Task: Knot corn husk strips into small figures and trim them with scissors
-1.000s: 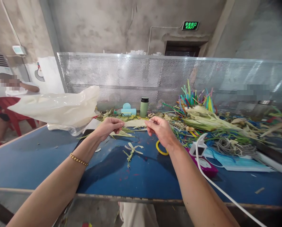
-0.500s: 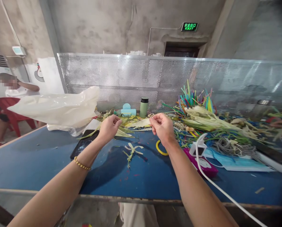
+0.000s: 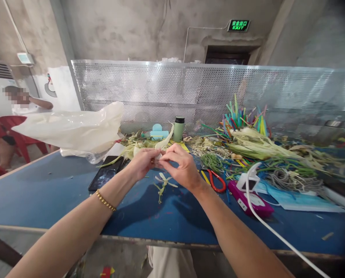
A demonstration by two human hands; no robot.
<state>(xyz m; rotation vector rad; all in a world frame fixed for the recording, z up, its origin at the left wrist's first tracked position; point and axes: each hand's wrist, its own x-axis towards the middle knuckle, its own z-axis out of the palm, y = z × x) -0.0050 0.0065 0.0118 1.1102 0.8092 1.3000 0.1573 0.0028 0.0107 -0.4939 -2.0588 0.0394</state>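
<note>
My left hand point(image 3: 144, 161) and my right hand point(image 3: 180, 165) meet above the middle of the blue table point(image 3: 53, 193). Both pinch a pale strip of corn husk point(image 3: 166, 141), whose free end rises above the fingertips. The part between my fingers is mostly hidden. Just below them lies a small knotted figure of husk strips point(image 3: 161, 186), touched by neither hand. A pair of scissors with a red handle point(image 3: 219, 182) rests beyond my right wrist. Left of my left hand, a black phone point(image 3: 103, 175) lies flat with a husk strip across it.
Loose husks point(image 3: 256, 144) and cords point(image 3: 213, 162) cover the table's back right, near colourful pipe cleaners point(image 3: 242, 117). A green flask point(image 3: 178, 129), a plastic bag point(image 3: 74, 129), a purple box point(image 3: 249, 199) and a white cable point(image 3: 265, 222) surround my arms. A person sits at far left.
My hands have come together, the right moving left and the left slightly right. The husk strip from my right hand is now between both. The red scissors handle has come into view.
</note>
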